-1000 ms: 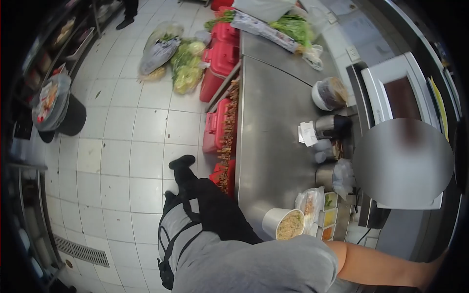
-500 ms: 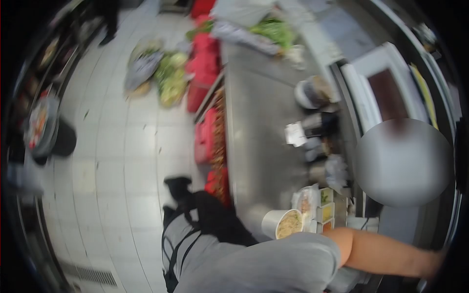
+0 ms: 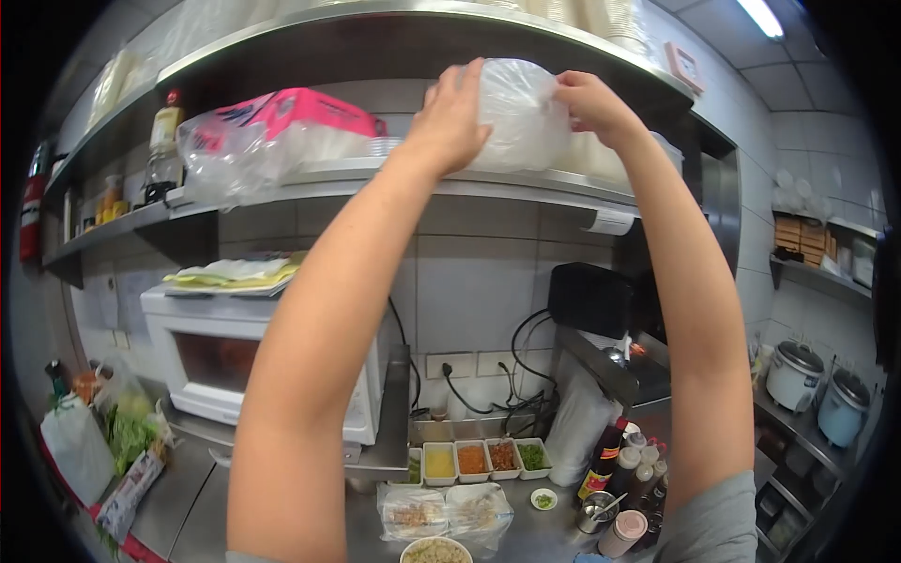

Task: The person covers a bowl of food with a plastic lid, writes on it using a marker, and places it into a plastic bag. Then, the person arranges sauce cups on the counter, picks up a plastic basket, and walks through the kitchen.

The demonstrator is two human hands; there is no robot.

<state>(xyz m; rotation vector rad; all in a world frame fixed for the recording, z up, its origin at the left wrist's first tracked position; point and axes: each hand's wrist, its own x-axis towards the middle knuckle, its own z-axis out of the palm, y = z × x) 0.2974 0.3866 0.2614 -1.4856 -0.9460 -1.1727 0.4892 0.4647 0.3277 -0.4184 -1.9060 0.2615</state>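
Both arms are raised to the middle shelf, where a clear plastic bag [image 3: 521,117] with pale contents sits. My left hand [image 3: 450,117] rests against the bag's left side, fingers spread and pointing up. At the bag's upper right, my right hand [image 3: 593,105] pinches the gathered plastic between thumb and fingers. Left of the bag lie stacked clear lids [image 3: 383,145] and a pink package [image 3: 310,113] in loose plastic. Far below, at the bottom edge, is a white bowl of rice [image 3: 436,552].
A white microwave [image 3: 211,357] stands at left under the shelf [image 3: 328,178]. On the steel counter are topping trays [image 3: 472,458], bagged food [image 3: 413,511], sauce bottles [image 3: 648,469] and a small dish [image 3: 543,499]. Rice cookers [image 3: 795,375] stand at right. An upper shelf edge [image 3: 404,9] runs overhead.
The view has swung up from the floor and counter to the shelves. Both arms are now raised in front, with the hands at the plastic bag.
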